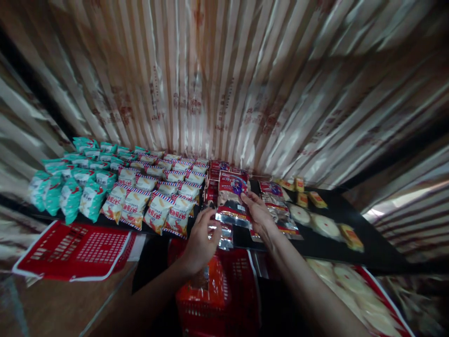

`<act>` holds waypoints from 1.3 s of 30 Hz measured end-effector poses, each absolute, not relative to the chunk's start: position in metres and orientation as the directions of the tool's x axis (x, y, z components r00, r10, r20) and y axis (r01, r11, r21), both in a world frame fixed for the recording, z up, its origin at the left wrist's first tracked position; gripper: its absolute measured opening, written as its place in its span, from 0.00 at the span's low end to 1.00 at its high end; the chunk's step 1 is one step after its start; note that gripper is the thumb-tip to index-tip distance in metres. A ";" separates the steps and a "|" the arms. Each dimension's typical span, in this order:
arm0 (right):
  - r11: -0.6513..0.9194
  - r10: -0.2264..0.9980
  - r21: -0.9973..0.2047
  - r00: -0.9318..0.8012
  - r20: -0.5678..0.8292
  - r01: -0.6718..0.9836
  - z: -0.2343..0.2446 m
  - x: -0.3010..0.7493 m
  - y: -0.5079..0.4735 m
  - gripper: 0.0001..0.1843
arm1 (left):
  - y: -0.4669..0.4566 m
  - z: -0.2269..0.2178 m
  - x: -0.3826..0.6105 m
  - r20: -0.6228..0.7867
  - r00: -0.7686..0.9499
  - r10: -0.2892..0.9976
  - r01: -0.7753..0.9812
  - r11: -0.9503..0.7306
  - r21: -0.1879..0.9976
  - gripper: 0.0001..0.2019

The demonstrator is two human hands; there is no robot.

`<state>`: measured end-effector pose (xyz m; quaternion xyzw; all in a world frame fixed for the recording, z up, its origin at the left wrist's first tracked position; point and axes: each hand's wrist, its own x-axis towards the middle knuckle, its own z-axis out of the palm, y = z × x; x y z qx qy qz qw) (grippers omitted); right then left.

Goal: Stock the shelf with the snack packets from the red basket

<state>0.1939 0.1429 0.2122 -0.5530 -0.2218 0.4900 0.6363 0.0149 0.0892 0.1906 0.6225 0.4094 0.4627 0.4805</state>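
Note:
A dark red packet [232, 189] with a silver lower edge is upright in front of me, over a row of matching packets. My right hand [258, 213] pinches it by its right side, thumb in front. My left hand [203, 238] is just below its lower left corner, fingers half curled with thumb and forefinger apart. Whether those fingertips touch the packet I cannot tell. Behind it, more red packets [220, 165] stand in a row. To the right lies another stack of red and silver packets [277, 201].
White snack bags [168, 210] and teal bags [91, 199] fill the black shelf's left side. Round pale packs [324, 224] and yellow packs [351, 238] lie on the right. Below are red baskets [75, 250], one holding an orange packet [206, 283]. Corrugated sheeting [224, 84] rises behind.

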 end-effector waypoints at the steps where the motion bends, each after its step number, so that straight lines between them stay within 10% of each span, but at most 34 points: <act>1: -0.110 0.870 -0.930 0.419 -0.261 -0.351 0.215 0.195 0.154 0.15 | 0.100 0.191 0.019 0.209 0.211 0.955 0.082 -0.231 0.970 0.19; 13: -0.130 0.898 -0.980 0.436 -0.052 0.151 0.203 0.220 0.273 0.24 | 0.212 0.211 0.056 0.312 0.135 0.940 0.413 -0.340 0.845 0.13; 17: -0.219 0.892 -0.870 0.452 0.006 0.443 0.190 0.229 0.301 0.21 | 0.234 0.213 0.064 0.317 0.155 0.936 0.517 -0.351 0.781 0.14; 39: -0.270 0.940 -0.432 0.334 0.077 0.860 0.178 0.222 0.324 0.19 | 0.264 0.195 0.065 0.245 0.243 0.939 0.709 -0.344 0.616 0.12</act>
